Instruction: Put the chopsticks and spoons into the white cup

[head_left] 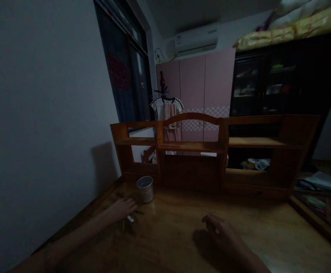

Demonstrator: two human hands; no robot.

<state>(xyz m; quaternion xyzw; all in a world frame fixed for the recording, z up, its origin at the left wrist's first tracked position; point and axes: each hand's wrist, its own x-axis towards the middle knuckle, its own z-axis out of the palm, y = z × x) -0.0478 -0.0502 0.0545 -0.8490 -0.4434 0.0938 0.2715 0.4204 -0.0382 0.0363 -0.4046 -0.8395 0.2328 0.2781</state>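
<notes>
My left hand [122, 208] lies over a loose pile of thin sticks or pens [123, 224] on the wooden tabletop, its fingers stretched across them. Their ends stick out around it in several directions, with a small white piece [130, 218] showing below the fingers; the dim light hides their exact kind. Just beyond these fingers, a grey metal-looking cup [145, 189] stands upright. Over to the right, my right hand [218, 231] hovers low above the table, fingers loosely bent with a gap by the thumb. Nothing shows in it.
A wooden shelf unit [192, 146] runs along the table's back edge. The white wall [54, 113] closes off the left side. A raised wooden rim [319, 222] borders the right. Farther back are a pink wardrobe [192, 81], hanging clothes [169, 110] and a dark cabinet [263, 81].
</notes>
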